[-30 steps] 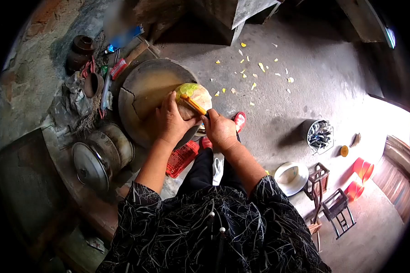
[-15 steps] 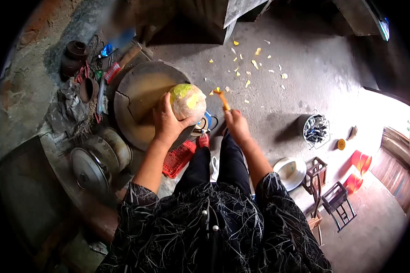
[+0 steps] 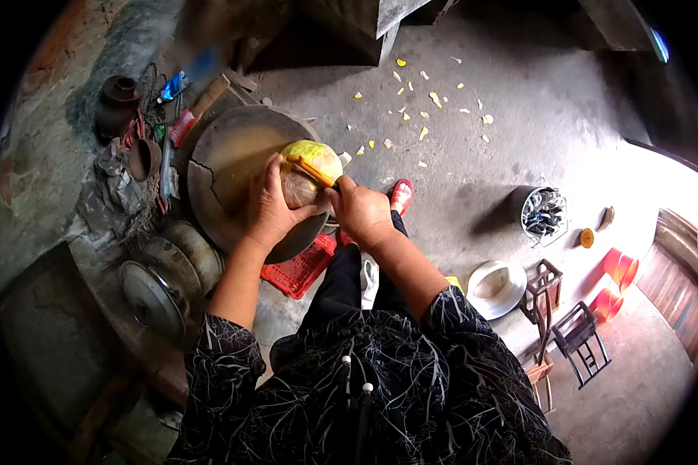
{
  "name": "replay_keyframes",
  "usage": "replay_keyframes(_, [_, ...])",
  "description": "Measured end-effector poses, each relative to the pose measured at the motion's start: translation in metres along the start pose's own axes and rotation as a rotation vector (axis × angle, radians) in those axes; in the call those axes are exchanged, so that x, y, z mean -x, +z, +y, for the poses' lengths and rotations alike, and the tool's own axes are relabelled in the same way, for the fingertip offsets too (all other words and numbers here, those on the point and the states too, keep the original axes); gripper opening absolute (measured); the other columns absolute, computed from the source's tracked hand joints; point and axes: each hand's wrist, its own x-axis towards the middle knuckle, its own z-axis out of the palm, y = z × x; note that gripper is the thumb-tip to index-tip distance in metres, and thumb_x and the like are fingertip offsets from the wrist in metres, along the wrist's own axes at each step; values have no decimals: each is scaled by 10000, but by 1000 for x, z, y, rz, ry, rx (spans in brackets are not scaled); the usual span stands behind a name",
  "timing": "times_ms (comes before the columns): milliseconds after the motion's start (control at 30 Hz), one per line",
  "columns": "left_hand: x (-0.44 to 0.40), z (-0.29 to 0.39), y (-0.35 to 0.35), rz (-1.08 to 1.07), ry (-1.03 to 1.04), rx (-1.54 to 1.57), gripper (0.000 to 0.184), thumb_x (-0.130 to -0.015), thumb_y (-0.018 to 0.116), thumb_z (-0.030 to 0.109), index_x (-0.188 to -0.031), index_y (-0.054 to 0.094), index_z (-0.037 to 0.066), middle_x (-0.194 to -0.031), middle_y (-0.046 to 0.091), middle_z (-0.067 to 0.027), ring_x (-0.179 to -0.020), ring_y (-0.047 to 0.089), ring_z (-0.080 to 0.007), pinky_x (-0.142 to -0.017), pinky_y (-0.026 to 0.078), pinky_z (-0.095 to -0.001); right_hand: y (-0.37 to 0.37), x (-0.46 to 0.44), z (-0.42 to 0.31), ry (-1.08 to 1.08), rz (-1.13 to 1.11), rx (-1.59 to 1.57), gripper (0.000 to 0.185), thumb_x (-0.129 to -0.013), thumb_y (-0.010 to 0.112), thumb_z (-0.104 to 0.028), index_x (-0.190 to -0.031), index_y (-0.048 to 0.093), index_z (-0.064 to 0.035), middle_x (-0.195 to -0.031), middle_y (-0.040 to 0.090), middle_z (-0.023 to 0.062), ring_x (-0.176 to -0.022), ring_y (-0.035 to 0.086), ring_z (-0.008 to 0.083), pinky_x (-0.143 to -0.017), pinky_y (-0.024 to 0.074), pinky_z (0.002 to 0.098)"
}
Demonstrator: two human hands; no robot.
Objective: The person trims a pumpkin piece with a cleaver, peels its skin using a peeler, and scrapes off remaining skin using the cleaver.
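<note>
A large round fruit or squash (image 3: 301,192), partly pale tan and partly yellow-green, is over the right part of a cracked round lid or board (image 3: 223,147). My left hand (image 3: 275,205) grips it from the left and below, thumb and fingers spread around its side. My right hand (image 3: 361,211) is closed on the handle of a yellow-orange peeler (image 3: 312,170), whose head lies against the upper face of the fruit. The handle's end is hidden in my fist.
Peel scraps (image 3: 435,99) lie on the floor ahead. A red basket (image 3: 301,267) is below the board, lidded pots (image 3: 151,293) at left. To the right are a bucket (image 3: 544,214), a white basin (image 3: 496,289), small stools (image 3: 582,341) and red containers (image 3: 606,304).
The peeler swung away to the right of the fruit half a second ago and is now back against it. The fruit is turned, showing a tan ribbed face, and more of it looks yellow-green on top.
</note>
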Motion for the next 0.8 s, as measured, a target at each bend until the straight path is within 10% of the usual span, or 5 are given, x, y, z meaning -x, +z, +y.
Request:
replay_keyframes(233, [-3,-5,0,-39,14,33,1086,-549,847,344,-1381,214,51,-1365,366,-209,-1222,379,-380,-1030,276,-473,27,-6,103,612,3,-308,385,-921,460,-377,-904,608,-22,-797,625,244,-800,607,413,-713,464,500])
replay_keyframes(500, [-1,-2,-2,-68,-42,42,1085,-557,847,322,-1385,202,49,-1373,345,-210,-1215,363,-404,-1030,294,-477,4,2,29,142,25,-405,342,-914,494,-353,-922,570,-19,-787,611,245,-774,599,417,-681,466,499])
replay_keyframes(733, [2,-7,2,-97,-75,85,1095,-560,846,336,-1393,198,44,-1372,348,-212,-1222,362,-401,-1037,287,-469,44,6,46,159,83,-361,271,-895,515,-333,-895,555,-65,-734,605,198,-743,597,406,-661,468,476])
replay_keyframes(800, [2,-6,0,-96,-64,117,1099,-567,842,343,-1397,186,48,-1364,358,-219,-1229,363,-401,-1034,292,-466,107,-2,120,644,-68,-641,354,-908,477,-356,-981,587,-27,-833,633,230,-839,618,411,-724,479,480])
